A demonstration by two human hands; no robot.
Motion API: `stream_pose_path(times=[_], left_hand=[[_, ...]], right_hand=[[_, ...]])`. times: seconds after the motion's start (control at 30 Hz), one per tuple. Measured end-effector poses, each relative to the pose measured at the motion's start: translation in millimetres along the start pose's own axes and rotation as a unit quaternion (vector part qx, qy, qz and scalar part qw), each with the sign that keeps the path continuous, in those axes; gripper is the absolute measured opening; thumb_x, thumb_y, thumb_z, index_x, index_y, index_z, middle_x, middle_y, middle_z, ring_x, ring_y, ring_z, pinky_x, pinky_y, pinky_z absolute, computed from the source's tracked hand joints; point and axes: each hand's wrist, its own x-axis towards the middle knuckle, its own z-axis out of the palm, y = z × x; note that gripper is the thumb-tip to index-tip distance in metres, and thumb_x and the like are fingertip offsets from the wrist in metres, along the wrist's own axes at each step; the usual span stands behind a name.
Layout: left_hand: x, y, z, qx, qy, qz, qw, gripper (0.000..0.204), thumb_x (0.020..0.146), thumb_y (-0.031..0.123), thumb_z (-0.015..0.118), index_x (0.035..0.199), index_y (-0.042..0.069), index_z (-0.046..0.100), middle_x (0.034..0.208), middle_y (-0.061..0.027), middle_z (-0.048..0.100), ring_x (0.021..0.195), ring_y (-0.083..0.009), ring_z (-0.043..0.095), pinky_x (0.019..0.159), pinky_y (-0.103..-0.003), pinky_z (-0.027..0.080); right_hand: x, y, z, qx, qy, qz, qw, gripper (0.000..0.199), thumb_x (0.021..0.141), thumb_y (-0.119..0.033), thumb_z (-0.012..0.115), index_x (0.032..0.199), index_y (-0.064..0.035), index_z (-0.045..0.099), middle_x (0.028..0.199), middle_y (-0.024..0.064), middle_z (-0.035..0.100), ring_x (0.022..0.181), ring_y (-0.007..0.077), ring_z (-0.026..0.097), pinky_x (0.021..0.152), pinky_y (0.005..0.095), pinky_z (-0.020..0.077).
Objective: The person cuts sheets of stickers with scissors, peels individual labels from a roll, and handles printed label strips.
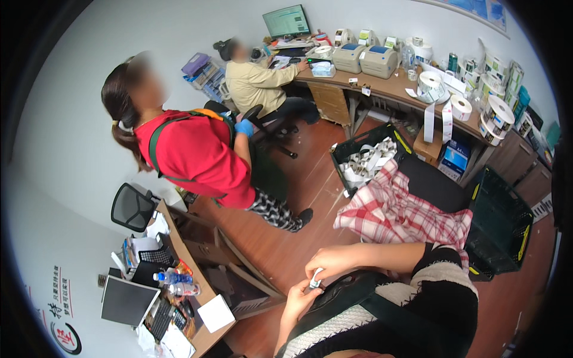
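Close in front of my body, my two hands meet at a small white piece [317,277], too small to make out in kind. My right hand [329,261] pinches it from above, fingers bent. Below it, my left hand [298,298] holds its lower end between thumb and fingers. Behind the hands lies the dark apron or bag-like cloth [340,289] over my front. A red and white checked cloth [400,209] is draped just beyond my right forearm.
A black crate [341,161] with paper label strips stands beyond the cloth, and a dark green crate [507,206] is at right. A person in red [191,155] stands left; another [253,83] sits at the back desk. Label printers [378,61] and rolls line it. A desk [209,292] is at lower left.
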Motion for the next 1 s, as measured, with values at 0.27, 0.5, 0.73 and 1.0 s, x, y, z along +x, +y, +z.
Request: stream_pose_path(times=[0.27, 0.5, 0.73, 1.0], left_hand=[[97, 15, -17, -0.106, 0.019, 0.014, 0.994, 0.014, 0.079, 0.002, 0.061, 0.091, -0.003, 0.060, 0.073, -0.0027, 0.059, 0.067, -0.0087, 0.055, 0.064, -0.021, 0.044], [181, 5, -57, -0.048, -0.060, 0.026, 0.997, 0.014, 0.079, 0.002, 0.060, 0.092, -0.003, 0.061, 0.074, -0.0044, 0.062, 0.067, -0.0093, 0.057, 0.063, -0.021, 0.045], [287, 34, -101, -0.001, -0.215, 0.015, 0.977, 0.015, 0.079, 0.001, 0.058, 0.094, -0.002, 0.058, 0.083, -0.0057, 0.062, 0.075, -0.0112, 0.058, 0.069, -0.023, 0.046], [371, 52, -123, -0.023, -0.214, 0.025, 0.976, 0.007, 0.083, 0.002, 0.054, 0.089, 0.000, 0.054, 0.080, -0.0028, 0.060, 0.072, -0.0062, 0.054, 0.067, -0.019, 0.042]], right_hand=[[-10, 41, -51, -0.072, 0.404, 0.095, 0.907, 0.050, 0.076, -0.027, 0.064, 0.119, -0.0101, 0.045, 0.127, 0.0149, 0.038, 0.118, 0.0313, 0.036, 0.093, 0.0375, 0.0352], [33, 85, -77, 0.340, 0.400, 0.058, 0.849, 0.042, 0.081, -0.007, 0.058, 0.120, -0.0017, 0.043, 0.109, 0.0118, 0.053, 0.100, 0.0178, 0.052, 0.085, 0.0301, 0.0421], [77, 130, -129, 0.292, 0.508, 0.100, 0.804, 0.027, 0.077, 0.001, 0.056, 0.104, 0.0006, 0.054, 0.090, 0.0086, 0.061, 0.080, 0.0097, 0.058, 0.068, 0.0221, 0.0461], [108, 152, -177, 0.105, 0.542, 0.203, 0.809, 0.023, 0.075, -0.004, 0.060, 0.098, -0.0033, 0.058, 0.078, 0.0085, 0.060, 0.060, 0.0118, 0.055, 0.056, 0.0258, 0.0438]])
